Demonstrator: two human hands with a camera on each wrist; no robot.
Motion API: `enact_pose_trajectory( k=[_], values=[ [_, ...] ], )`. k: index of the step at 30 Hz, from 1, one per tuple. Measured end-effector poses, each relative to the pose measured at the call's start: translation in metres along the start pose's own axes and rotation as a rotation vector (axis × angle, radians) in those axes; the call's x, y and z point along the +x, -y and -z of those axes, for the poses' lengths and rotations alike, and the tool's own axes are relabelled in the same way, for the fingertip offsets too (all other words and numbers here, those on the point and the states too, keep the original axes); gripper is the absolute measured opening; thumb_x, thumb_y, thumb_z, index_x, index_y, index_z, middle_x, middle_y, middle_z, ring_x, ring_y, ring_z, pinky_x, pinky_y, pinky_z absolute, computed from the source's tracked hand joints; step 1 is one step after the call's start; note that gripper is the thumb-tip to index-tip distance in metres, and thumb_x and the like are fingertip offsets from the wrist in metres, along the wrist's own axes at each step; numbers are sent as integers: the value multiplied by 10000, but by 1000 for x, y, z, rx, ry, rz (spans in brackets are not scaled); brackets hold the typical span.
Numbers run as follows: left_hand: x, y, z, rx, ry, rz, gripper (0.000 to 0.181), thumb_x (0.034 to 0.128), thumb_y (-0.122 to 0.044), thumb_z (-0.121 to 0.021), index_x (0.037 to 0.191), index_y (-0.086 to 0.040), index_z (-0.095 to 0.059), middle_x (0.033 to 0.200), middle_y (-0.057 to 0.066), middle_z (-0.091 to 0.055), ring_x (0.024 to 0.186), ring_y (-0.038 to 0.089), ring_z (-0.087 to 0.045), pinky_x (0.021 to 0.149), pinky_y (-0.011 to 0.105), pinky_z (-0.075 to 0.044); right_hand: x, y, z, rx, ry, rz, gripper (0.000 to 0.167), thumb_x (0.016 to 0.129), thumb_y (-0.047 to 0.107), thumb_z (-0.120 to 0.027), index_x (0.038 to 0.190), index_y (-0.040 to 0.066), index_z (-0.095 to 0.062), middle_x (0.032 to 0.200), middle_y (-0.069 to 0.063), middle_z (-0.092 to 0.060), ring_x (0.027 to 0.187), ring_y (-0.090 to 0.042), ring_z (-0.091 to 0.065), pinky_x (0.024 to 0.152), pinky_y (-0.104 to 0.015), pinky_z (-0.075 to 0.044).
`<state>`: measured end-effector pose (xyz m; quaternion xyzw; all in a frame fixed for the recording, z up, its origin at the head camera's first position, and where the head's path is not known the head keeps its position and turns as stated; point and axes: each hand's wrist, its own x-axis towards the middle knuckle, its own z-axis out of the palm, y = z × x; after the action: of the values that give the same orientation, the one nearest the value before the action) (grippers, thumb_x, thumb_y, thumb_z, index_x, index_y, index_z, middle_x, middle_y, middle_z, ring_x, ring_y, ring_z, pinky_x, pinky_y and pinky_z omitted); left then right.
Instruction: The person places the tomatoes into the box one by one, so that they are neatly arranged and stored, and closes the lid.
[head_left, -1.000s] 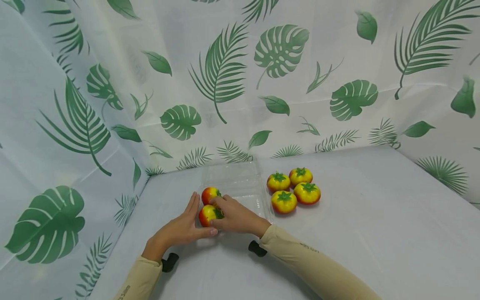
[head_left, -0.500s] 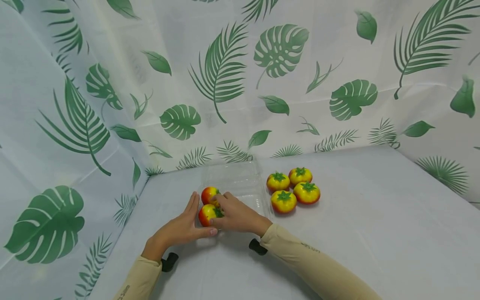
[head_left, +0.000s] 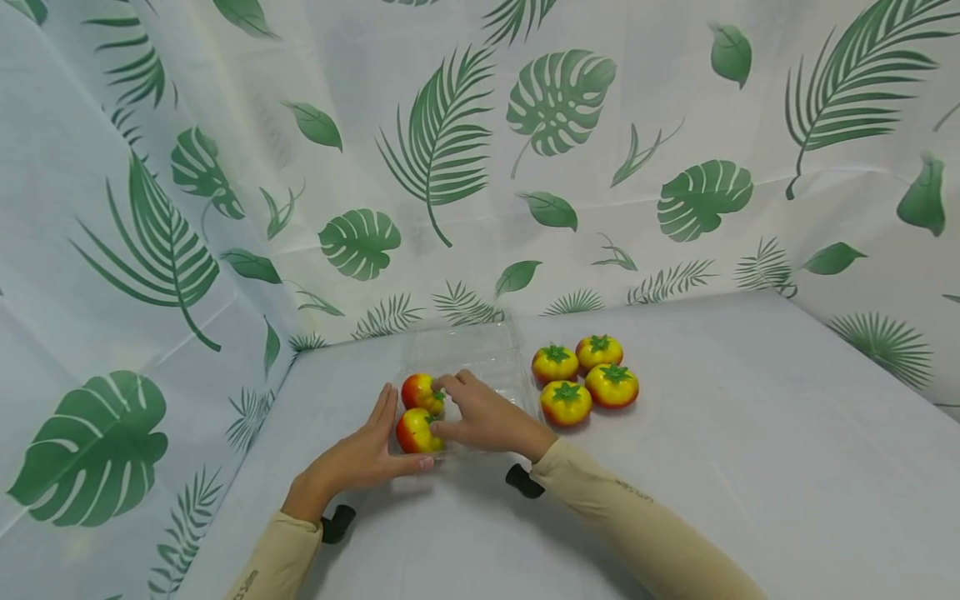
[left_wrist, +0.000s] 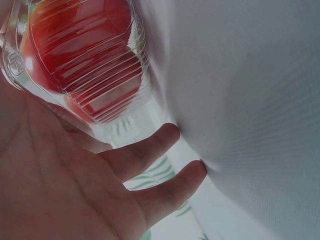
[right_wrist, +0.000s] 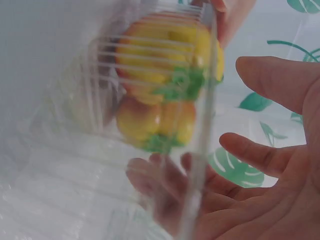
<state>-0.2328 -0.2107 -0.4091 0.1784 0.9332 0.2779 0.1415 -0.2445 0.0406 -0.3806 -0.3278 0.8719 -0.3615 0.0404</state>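
Two red-yellow persimmon-like fruits, a rear one [head_left: 420, 392] and a front one [head_left: 417, 431], lie at the left end of a clear plastic box [head_left: 498, 400]. Along the box's left side and front corner rests my left hand [head_left: 360, 457], fingers extended; the left wrist view shows its palm [left_wrist: 65, 185] beside the clear wall with red fruit [left_wrist: 80, 45] behind it. My right hand [head_left: 487, 421] is over the box just right of the fruits, holding nothing. Seen from the right wrist, that hand [right_wrist: 260, 190] has its fingers spread, apart from the fruits [right_wrist: 160, 60].
Several similar fruits [head_left: 567, 403] stand grouped on the white table [head_left: 720, 467], right of the box. The box's clear lid [head_left: 461, 343] lies folded back toward the leaf-patterned curtain [head_left: 450, 275] behind.
My right hand has let go of the fruits and drawn back slightly to the right, its fingers opening. The left hand has stayed beside the box.
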Motion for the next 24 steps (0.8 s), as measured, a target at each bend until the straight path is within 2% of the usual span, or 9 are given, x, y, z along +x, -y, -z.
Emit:
enact_pose_trajectory(
  k=[10,24],
  values=[
    [1,0,0,-3,1,11,1358,874,-720,-755,1698,1,48,1771,169,143,1613,427,-144,1219,641,-285,-4,-1,17,-19,-50,-9,533,1019,254,-760,1465,39,-563,1373,-195,-562,1231,-334,-604,1030,-463,-566],
    [1,-2,0,-2,-6,28,1368,867,-729,-760,1701,-8,49,1774,164,138,1613,421,-152,1226,633,-280,-8,-6,42,-32,-99,-46,541,1028,297,-745,1469,38,-568,1429,-200,-554,1270,-342,-581,1047,-478,-553]
  ],
)
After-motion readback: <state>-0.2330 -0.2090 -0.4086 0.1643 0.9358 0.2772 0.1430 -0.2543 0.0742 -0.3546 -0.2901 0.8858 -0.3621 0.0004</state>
